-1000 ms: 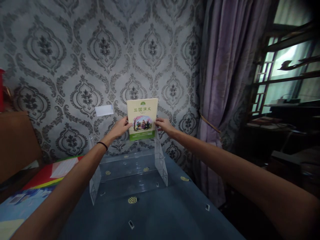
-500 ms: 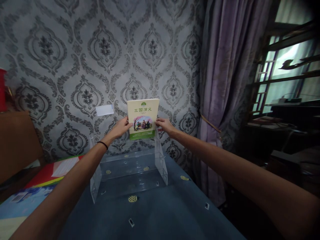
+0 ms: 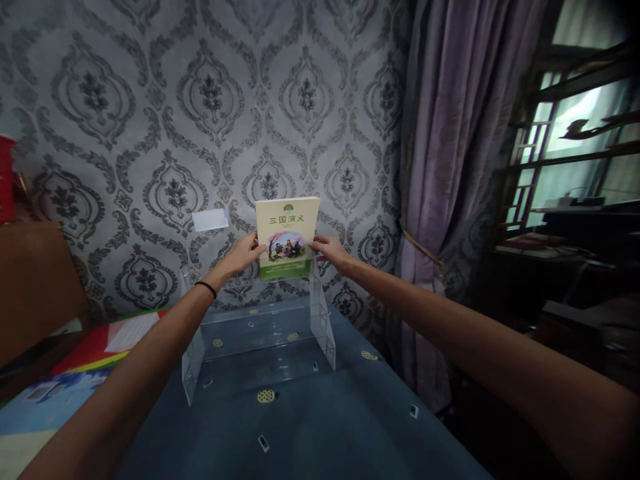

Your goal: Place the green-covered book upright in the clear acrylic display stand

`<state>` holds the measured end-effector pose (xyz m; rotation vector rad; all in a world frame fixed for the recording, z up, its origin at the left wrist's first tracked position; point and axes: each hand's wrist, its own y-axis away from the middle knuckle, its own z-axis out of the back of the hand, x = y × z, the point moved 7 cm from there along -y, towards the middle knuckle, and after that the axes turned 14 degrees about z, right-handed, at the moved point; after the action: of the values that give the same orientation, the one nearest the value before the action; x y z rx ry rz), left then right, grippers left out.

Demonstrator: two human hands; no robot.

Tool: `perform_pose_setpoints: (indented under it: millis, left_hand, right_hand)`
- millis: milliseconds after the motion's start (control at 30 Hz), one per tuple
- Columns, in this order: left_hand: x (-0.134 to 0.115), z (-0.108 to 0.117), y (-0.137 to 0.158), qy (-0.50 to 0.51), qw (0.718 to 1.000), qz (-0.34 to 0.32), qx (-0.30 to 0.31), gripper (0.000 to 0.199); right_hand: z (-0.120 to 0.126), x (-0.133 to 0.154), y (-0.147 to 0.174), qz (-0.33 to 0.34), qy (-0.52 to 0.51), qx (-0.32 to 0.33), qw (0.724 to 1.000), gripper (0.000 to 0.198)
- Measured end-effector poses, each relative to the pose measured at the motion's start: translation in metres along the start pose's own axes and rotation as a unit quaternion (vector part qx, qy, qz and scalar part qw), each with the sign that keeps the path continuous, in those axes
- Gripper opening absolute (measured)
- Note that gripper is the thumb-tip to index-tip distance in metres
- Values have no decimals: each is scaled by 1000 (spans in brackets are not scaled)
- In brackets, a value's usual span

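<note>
A cream book (image 3: 287, 230) with green lettering, a picture of figures under a pink tree and a green lower band stands upright, cover towards me. My left hand (image 3: 245, 251) is closed on its left edge, thumb on the cover. On the opposite edge, my right hand (image 3: 331, 252) grips it in the same manner. Below and around the book is a clear tiered display rack (image 3: 323, 317), its side panels standing on the blue tablecloth. The book's lower edge is at the rack's upper back part; whether it rests there I cannot tell.
Colourful flat books or folders (image 3: 95, 347) lie at the left, near a brown box-like piece (image 3: 40, 287). A patterned wall (image 3: 305, 100) with a white slip (image 3: 211, 219) rises behind the blue tablecloth (image 3: 320, 427). A purple curtain (image 3: 445, 133) hangs at the right.
</note>
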<state>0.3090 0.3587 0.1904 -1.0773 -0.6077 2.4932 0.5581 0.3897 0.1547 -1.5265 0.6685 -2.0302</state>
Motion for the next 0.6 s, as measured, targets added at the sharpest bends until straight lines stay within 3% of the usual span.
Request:
perform_pose_setpoints:
  millis: [167, 267, 400, 500, 600]
  left_hand:
    - [1, 4, 7, -26, 1000, -3, 2, 33]
    - [1, 10, 21, -75, 996, 5, -55, 32]
    - [-10, 9, 62, -143, 981, 0, -129, 37]
    - [-20, -6, 104, -229, 964, -23, -133, 37]
    - [-20, -27, 151, -334, 933, -53, -123, 40]
  right_hand:
    - [3, 2, 1, 9, 31, -21, 999, 23]
    - [10, 4, 10, 20, 76, -51, 996, 27]
    - [15, 9, 40, 54, 133, -70, 987, 40]
    - [9, 28, 76, 191, 274, -87, 939, 43]
    - [-18, 41, 128, 319, 300, -73, 896, 31]
